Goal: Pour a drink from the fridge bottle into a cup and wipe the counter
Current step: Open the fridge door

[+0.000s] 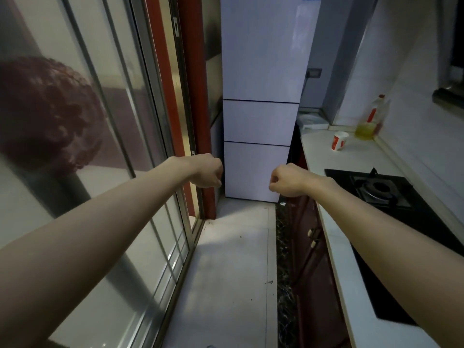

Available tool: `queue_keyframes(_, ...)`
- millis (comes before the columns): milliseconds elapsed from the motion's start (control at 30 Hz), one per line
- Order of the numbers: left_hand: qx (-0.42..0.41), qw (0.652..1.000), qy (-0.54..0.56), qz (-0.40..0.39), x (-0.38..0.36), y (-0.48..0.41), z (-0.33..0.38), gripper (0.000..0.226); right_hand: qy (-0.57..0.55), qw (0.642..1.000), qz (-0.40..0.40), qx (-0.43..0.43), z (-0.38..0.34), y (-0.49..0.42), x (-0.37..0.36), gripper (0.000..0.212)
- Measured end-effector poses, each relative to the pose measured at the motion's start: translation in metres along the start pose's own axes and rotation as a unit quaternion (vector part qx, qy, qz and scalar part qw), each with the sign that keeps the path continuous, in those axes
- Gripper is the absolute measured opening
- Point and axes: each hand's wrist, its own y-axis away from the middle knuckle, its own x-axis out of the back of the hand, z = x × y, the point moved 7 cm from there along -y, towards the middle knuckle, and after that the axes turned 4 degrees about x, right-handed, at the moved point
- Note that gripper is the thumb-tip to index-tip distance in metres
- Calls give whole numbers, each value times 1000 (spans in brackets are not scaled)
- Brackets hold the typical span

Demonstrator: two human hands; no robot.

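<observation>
Both arms are stretched out ahead. The left hand (207, 172) and the right hand (288, 180) are each clenched into a loose fist with nothing in them. The fridge (261, 71) stands straight ahead at the far end of the narrow floor. It is tall and upright, and all three of its stacked doors are closed. The drink bottle is not in sight, so it is presumably inside. The two hands hang level with the lowest door, the left toward its left edge and the right toward its right edge, both short of it and about equally near. No handle shows, so which side the doors open from cannot be told. The cup (340, 141) stands upright on the far part of the counter (326, 162) on the right. It is near a large oil bottle (371, 119) and beyond the stove (376, 189), so it is closer to the right hand. A glass door (100, 121) runs along the left. The next move looks like a reach forward and up to a fridge door.
</observation>
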Motion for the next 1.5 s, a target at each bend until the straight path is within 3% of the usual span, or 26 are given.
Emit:
queue_keyframes(467, -31, 999, 10, 4, 67, -207, -106, 33, 31, 999, 15, -37, 36, -215, 72, 36)
queue_keyframes(833, -24, 1000, -9, -17, 78, -327, -145, 33, 29, 998, -44, -39, 84, -345, 78, 34)
queue_keyframes(1100, 25, 999, 0, -20, 130, -426, -164, 23, 42, 996, -78, 9, 128, -458, 125, 35)
queue_keyframes(1300, 28, 1000, 13, 1, 163, -487, -158, 18, 67, 995, -46, 62, 150, -527, 170, 34)
queue_keyframes(1500, 72, 997, 2, -40, 162, -548, -190, 33, 50, 992, -90, 67, 179, -586, 159, 36)
